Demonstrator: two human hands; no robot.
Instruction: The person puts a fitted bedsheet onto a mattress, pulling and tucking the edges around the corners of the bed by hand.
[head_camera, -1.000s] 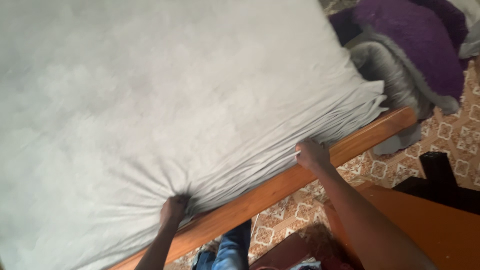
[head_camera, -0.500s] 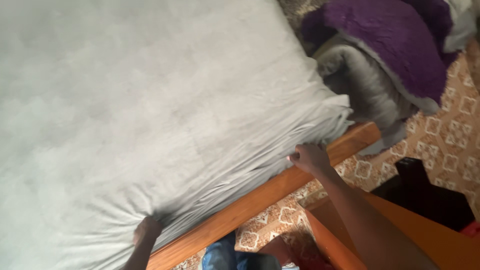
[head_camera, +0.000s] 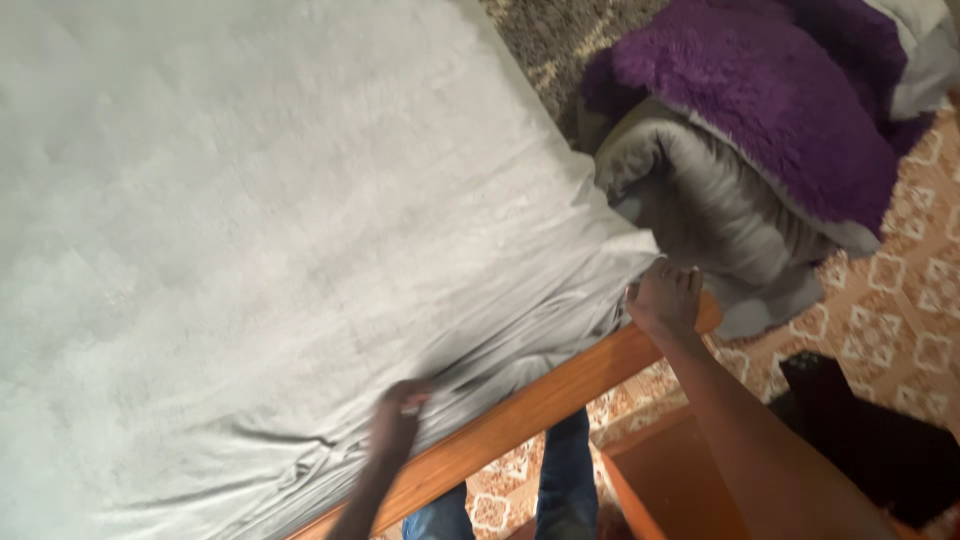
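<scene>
Gripping the pale grey bedsheet (head_camera: 260, 230) at its near edge, the left hand (head_camera: 397, 420) is closed on a bunch of cloth just above the wooden bed rail (head_camera: 520, 415); wrinkles run out from its grasp across the fabric, though motion blur hides the fingers themselves. The sheet covers the whole mattress and fills most of the view, its corner drawn down over the far end of the rail; the right hand (head_camera: 665, 298) sits at that corner, fingers spread and curled against the gathered cloth where it meets the wood — whether it pinches the sheet or only presses on it I cannot tell. The rail runs on a slant from the bottom of the picture up to the right hand; below it show the person's blue jeans (head_camera: 565, 480) and a patterned orange-and-cream floor (head_camera: 900, 290). Just beyond the sheet's corner lies a rolled grey blanket (head_camera: 700, 205), touching or nearly touching the right hand's fingertips; a fluffy purple throw (head_camera: 760, 100) is heaped on top of it. An orange wooden piece of furniture (head_camera: 660, 480) stands beside the right forearm — near it, a black object (head_camera: 870, 430) on the floor.
</scene>
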